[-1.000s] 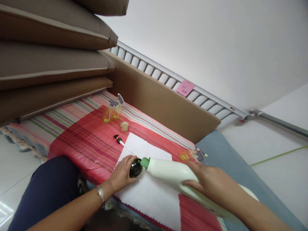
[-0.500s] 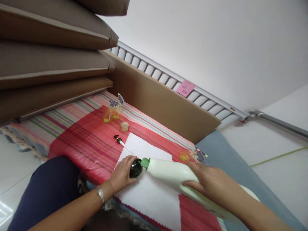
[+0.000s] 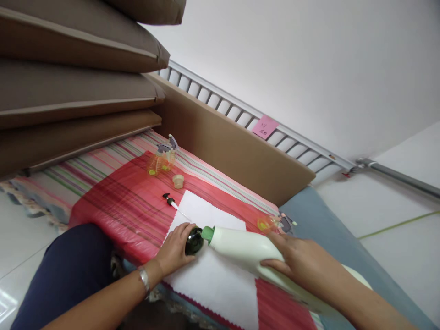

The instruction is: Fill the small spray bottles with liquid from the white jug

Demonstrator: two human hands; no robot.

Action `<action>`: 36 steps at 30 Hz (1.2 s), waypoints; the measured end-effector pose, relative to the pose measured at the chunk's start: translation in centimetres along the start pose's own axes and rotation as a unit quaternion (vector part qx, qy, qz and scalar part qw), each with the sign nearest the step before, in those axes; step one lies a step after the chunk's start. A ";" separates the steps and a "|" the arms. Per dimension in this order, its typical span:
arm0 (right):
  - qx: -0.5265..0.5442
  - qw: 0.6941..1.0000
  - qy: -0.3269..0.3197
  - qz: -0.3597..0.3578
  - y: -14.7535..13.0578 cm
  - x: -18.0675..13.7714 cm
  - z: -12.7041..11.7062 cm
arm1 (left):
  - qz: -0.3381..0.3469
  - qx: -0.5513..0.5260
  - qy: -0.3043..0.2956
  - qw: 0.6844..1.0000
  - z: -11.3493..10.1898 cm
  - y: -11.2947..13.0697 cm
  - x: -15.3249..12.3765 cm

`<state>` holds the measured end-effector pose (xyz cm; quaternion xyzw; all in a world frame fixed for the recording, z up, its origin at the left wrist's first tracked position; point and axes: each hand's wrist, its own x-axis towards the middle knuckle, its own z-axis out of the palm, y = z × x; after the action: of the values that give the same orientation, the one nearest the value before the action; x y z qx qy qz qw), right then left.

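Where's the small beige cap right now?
The small beige cap sits on the red striped cloth, left of centre, just beyond the white cloth.

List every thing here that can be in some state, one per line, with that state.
left hand: closed around the dark bottle.
right hand: gripping the white bottle.
dark bottle: uncapped, standing on the white cloth.
white bottle: tilted, green neck at the dark bottle's mouth.
pump head: removed, lying flat.
beige cap: off, lying loose.
spray bottles: trigger tops fitted.
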<state>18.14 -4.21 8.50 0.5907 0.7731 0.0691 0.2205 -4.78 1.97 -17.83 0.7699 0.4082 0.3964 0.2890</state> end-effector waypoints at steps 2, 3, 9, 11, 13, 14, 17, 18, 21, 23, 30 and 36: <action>-0.001 1.000 -0.001 0.000 0.1 0.0 0.1 | 0.002 0.000 0.001 1.000 0.0 0.0 0.0; -0.002 1.000 -0.001 -0.001 0.1 0.0 0.2 | 0.003 -0.001 0.002 1.000 0.0 0.0 0.0; -0.012 1.000 0.019 -0.010 0.5 -0.1 0.6 | 0.010 -0.004 0.007 1.000 0.2 -0.2 0.0; -0.014 1.000 0.023 -0.013 0.5 -0.1 0.6 | 0.010 -0.002 0.006 1.000 0.2 -0.2 0.0; -0.018 0.999 0.029 -0.016 0.5 -0.1 0.7 | 0.010 -0.001 0.005 1.000 0.2 -0.2 0.0; -0.020 0.999 0.034 -0.018 0.5 -0.1 0.7 | 0.011 -0.001 0.004 1.000 0.2 -0.2 0.0; -0.021 0.998 0.050 -0.026 0.5 -0.1 0.7 | 0.012 -0.002 0.001 1.000 0.1 -0.2 0.0; -0.020 0.998 0.054 -0.029 0.5 -0.2 0.7 | 0.011 -0.001 0.001 1.000 0.1 -0.1 0.0; -0.015 0.997 0.061 -0.034 0.5 -0.2 0.7 | 0.008 0.000 0.002 1.000 0.1 -0.2 0.0; -0.013 0.998 0.057 -0.032 0.5 -0.1 0.6 | 0.007 0.001 0.003 1.000 0.2 -0.2 0.0; -0.020 0.999 0.026 -0.018 0.4 -0.1 0.6 | 0.009 -0.003 0.006 1.000 0.2 -0.2 0.0; -0.020 0.999 0.032 -0.018 0.4 -0.2 0.4 | 0.009 -0.005 0.004 1.000 0.1 -0.1 0.0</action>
<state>18.65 -4.31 8.31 0.5693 0.7891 0.0991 0.2083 -4.70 2.05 -17.99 0.7706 0.4002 0.4043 0.2873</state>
